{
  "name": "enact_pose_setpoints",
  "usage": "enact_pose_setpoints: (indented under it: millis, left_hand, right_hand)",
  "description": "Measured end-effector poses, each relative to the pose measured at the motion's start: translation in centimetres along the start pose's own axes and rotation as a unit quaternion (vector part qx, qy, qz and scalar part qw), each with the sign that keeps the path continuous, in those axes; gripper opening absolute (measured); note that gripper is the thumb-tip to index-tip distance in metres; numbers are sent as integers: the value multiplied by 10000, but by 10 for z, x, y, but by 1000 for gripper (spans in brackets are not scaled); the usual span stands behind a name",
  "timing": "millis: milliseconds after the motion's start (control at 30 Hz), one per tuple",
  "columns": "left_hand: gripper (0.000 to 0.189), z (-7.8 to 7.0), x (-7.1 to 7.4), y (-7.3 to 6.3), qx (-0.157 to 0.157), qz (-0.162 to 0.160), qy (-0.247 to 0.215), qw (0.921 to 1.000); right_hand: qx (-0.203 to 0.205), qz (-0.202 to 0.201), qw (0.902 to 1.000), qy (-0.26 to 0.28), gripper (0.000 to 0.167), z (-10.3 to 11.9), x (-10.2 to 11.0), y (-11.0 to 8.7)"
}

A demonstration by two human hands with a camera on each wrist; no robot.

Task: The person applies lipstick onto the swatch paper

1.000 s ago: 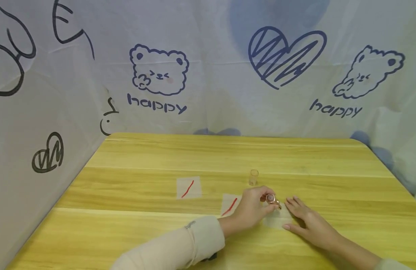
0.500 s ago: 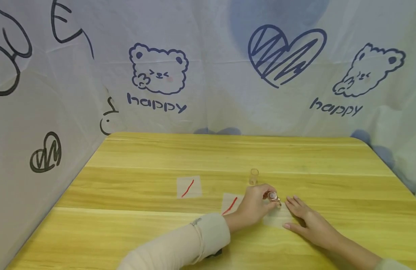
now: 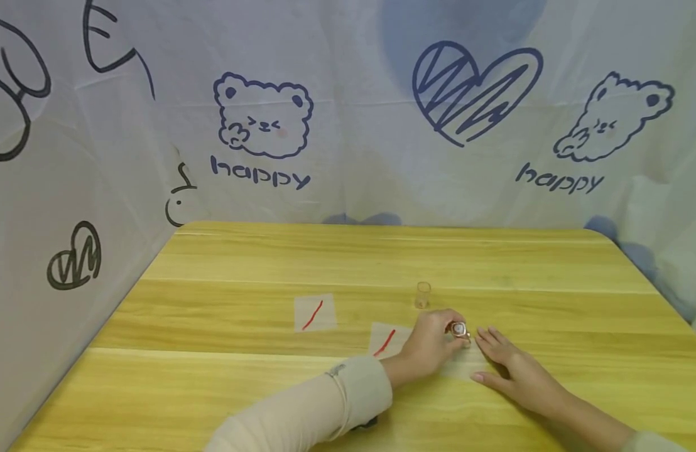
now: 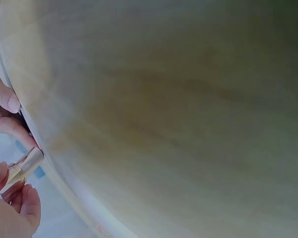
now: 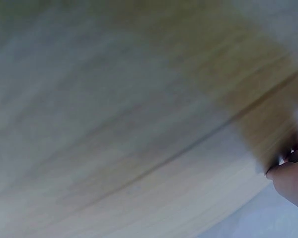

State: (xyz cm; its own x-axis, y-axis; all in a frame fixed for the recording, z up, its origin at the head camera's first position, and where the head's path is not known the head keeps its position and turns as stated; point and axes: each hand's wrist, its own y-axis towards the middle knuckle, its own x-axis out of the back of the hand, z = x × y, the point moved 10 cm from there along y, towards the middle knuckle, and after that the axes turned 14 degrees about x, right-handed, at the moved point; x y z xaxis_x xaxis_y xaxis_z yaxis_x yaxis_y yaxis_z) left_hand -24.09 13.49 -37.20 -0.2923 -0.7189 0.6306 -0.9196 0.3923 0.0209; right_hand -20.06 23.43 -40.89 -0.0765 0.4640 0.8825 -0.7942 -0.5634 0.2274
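Note:
My left hand [image 3: 427,345] pinches a small shiny rose-gold piece [image 3: 458,329] between thumb and fingers, over the right part of the table. Its pale round centre faces up in a squarish rim; I cannot tell its kind. In the left wrist view, the same piece [image 4: 21,168] shows a silvery end and a tapered, gold-toned side. My right hand [image 3: 512,370] lies palm down with fingers extended, its fingertips at the edge of a pale square sheet [image 3: 463,369]. The left hand partly covers that sheet. Just behind the left hand stands a small clear cylinder [image 3: 422,295] with an orange-pink rim.
Two whitish squares with red strokes lie on the wood-grain table [image 3: 212,389]: a left square [image 3: 304,320] and a nearer square [image 3: 380,333], partly hidden by the left hand. A white cloth [image 3: 348,125] with drawn bears and hearts hangs along the back and left.
My left hand and forearm have shifted slightly right, and the rose-gold piece has turned a little in its fingers. The right hand stays in place.

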Motion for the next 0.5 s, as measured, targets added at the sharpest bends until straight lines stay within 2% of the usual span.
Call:
enact_pose_setpoints:
  millis: [200, 500]
  left_hand:
    - [26, 0, -3, 1, 40, 65, 90, 9999]
    - [24, -4, -4, 1, -162, 71, 281, 9995]
  right_hand:
    - [9, -28, 10000, -60, 68, 0, 0, 0]
    - [9, -15, 10000, -34, 68, -2, -1, 0]
